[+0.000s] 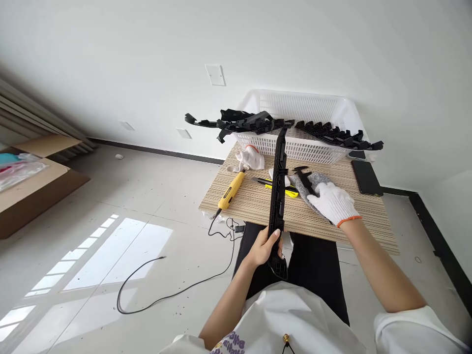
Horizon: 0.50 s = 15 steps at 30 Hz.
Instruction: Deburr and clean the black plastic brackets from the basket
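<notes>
My bare left hand (264,246) grips the lower end of a long black plastic trim strip (279,189), which stands nearly upright over my lap and the table's front edge. In a white knit glove with an orange cuff, my right hand (334,202) rests on a grey cloth (320,179). A black caliper (304,179) lies on that cloth, its lower end running toward the gloved thumb. My right fingers look curled; what they hold is hidden beneath the glove. Behind the strip lies a yellow utility knife (287,192), partly covered.
A white plastic basket (306,147) at the table's back carries several black trim strips (250,123) jutting past its rim. On the striped table (254,211) lie a corded yellow tool (231,191), another white glove (250,158) and a black tablet-like slab (366,177). A black cable (177,293) trails over the floor.
</notes>
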Tool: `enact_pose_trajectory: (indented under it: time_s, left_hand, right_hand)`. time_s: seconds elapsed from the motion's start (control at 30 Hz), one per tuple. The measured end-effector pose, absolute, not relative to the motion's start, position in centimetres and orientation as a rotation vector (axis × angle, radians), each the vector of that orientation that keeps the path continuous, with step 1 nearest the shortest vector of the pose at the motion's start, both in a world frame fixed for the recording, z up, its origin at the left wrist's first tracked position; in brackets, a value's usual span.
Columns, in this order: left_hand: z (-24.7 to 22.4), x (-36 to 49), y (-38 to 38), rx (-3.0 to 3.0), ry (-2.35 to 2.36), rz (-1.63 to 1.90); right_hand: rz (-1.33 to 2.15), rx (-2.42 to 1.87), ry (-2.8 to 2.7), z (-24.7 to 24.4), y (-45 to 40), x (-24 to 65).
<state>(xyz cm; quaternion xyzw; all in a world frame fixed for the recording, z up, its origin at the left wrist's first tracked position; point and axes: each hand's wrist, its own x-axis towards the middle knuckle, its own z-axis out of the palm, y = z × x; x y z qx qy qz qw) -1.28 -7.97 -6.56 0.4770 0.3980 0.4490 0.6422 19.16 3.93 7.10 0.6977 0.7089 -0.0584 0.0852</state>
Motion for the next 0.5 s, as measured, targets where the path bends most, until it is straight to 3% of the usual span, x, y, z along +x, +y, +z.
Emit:
enact_pose_trajectory:
  time_s: [0.27,0.5]
  left_hand:
    - [-6.3,-1.2,-7.9,1.057,0.913,1.011]
    - [-6.5,-1.2,-7.8,1.075,0.88,1.029]
  right_hand:
    - [-0.196,2.086,2.04,7.2,5.3,18.2]
    - [-0.277,2.185,2.112,10.3,5.1,20.8]
